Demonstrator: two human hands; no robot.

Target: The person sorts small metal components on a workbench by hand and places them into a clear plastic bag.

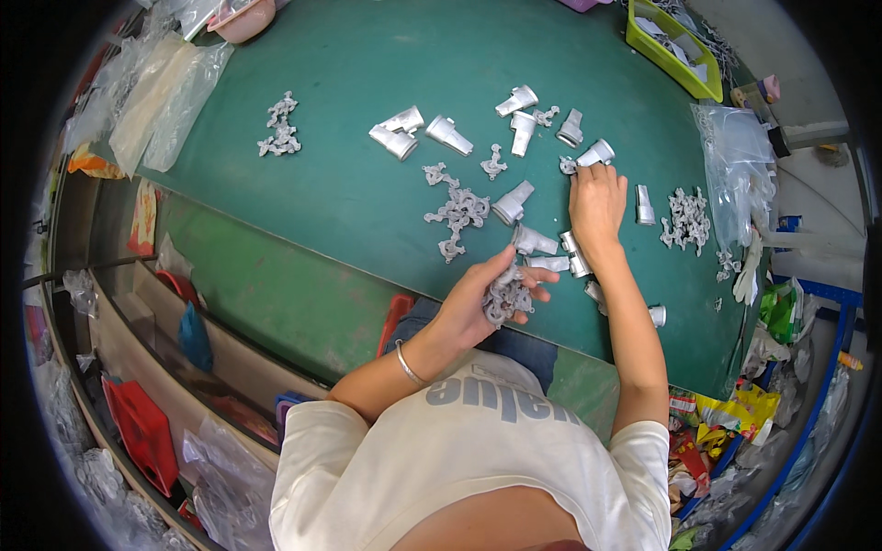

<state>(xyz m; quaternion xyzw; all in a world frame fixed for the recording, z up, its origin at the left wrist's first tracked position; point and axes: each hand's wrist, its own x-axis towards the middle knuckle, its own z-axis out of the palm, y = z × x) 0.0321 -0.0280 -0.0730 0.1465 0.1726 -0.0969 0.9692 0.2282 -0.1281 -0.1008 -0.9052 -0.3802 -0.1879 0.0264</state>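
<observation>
My left hand (478,298), palm up near the table's front edge, cradles a clump of small grey metal castings (507,296). Farther out, my right hand (599,204) reaches over the green table with its fingers curled together. Its fingertips are beside a small grey casting (568,165) and a silver tapered metal tube (597,151); what they pinch, if anything, is hidden. More tubes lie loose around, such as one tube (513,202) between the hands and another tube (645,205) right of my right wrist. A pile of small castings (461,209) sits left of them.
Other small castings form a group (280,127) at the far left and a heap (686,220) at the right. A lime-green basket (675,60) and a pink bowl (243,20) stand at the back. Clear plastic bags (735,165) hang over the right edge.
</observation>
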